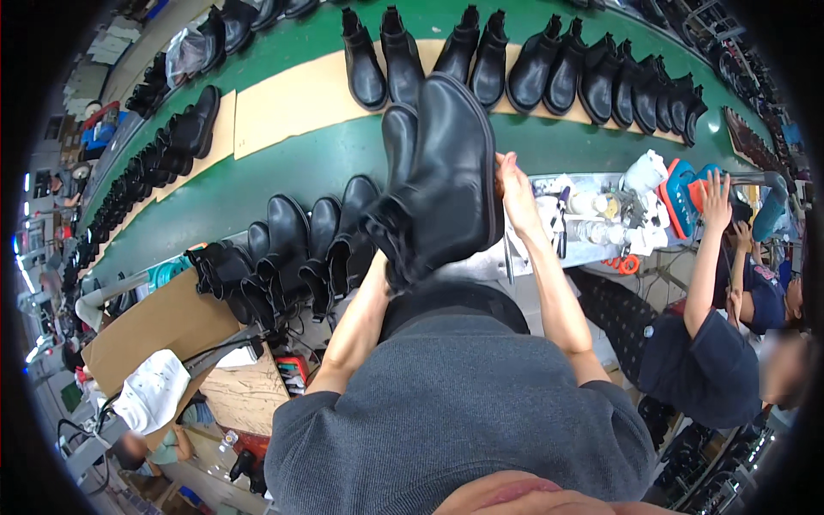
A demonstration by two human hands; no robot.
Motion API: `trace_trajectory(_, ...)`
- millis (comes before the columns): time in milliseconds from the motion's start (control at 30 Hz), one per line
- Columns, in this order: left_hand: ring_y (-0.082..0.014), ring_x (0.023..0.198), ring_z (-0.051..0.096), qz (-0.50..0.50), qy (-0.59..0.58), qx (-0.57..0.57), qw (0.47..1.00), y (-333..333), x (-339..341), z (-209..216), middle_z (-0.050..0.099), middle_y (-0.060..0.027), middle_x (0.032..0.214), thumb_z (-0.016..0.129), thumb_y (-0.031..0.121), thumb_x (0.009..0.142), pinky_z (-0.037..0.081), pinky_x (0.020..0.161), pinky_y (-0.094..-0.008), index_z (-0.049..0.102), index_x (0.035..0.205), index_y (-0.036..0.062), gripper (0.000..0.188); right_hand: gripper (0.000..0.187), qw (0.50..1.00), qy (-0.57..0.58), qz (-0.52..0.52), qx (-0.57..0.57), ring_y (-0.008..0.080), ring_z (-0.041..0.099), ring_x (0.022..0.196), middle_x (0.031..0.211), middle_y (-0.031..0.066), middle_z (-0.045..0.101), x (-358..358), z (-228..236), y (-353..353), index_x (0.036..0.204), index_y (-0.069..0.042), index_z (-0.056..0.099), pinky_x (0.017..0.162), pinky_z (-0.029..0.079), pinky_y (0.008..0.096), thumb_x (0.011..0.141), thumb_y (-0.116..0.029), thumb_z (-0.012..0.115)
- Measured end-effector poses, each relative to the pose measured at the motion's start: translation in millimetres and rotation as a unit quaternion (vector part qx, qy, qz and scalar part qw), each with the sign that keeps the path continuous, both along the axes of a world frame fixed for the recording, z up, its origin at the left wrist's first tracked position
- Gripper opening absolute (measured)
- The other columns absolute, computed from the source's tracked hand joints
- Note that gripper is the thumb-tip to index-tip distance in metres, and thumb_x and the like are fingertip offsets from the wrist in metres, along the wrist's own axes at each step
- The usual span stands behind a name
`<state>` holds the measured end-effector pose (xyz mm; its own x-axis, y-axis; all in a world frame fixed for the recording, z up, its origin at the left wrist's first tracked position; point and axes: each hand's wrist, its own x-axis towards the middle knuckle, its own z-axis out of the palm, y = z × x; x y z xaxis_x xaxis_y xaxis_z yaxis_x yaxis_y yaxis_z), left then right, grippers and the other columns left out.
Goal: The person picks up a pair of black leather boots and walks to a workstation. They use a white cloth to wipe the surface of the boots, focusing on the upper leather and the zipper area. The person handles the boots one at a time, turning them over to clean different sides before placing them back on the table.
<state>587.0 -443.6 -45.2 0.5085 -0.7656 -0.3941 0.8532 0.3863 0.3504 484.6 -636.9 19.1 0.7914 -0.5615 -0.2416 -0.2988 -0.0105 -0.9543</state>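
A black leather ankle boot [451, 167] is raised in front of me, toe pointing away and sole edge to the right. Beside its left side shows a second black boot [400, 142], partly covered by it. My right hand [518, 196] is against the sole side of the nearer boot, its fingers partly hidden behind the edge. A small orange-brown patch shows between palm and sole; I cannot make out what it is. My left forearm [362, 313] runs up behind the boot shaft, which hides the left hand and its fingers.
Several black boots [292, 245] stand at the near left edge of the green table [305, 176]. Further boots line tan paper [296, 94] at the back. At right, a metal tray [592, 253] holds bottles and rags; a co-worker's hand [715, 202] is near a blue-orange tool [678, 197].
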Motion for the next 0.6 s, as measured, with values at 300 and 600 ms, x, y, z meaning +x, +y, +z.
trace_trajectory(300,-0.0233,0.096,0.061,-0.028,0.016,-0.053,0.998,18,22,23,0.060,-0.0129,0.107,0.043,0.057,0.092,0.051,0.084,-0.0323,0.050,0.122,0.0018,0.063,0.070,0.890,-0.116,-0.135,0.419,0.0237,0.058,0.102,0.115,0.0145,0.059,-4,-77,-10,0.124,0.004,0.050,0.092,0.044,0.0315,0.093,-0.059,0.041)
trace_trajectory(600,-0.0202,0.093,0.061,0.021,0.017,-0.021,0.999,31,-1,1,0.061,-0.0116,0.104,0.047,0.053,0.092,0.051,0.082,-0.0306,0.051,0.121,0.0012,0.059,0.062,0.843,-0.107,-0.079,0.521,0.0223,0.061,0.093,0.108,0.0125,0.061,-42,-78,17,0.120,0.003,0.053,0.085,0.047,0.0307,0.093,-0.053,0.045)
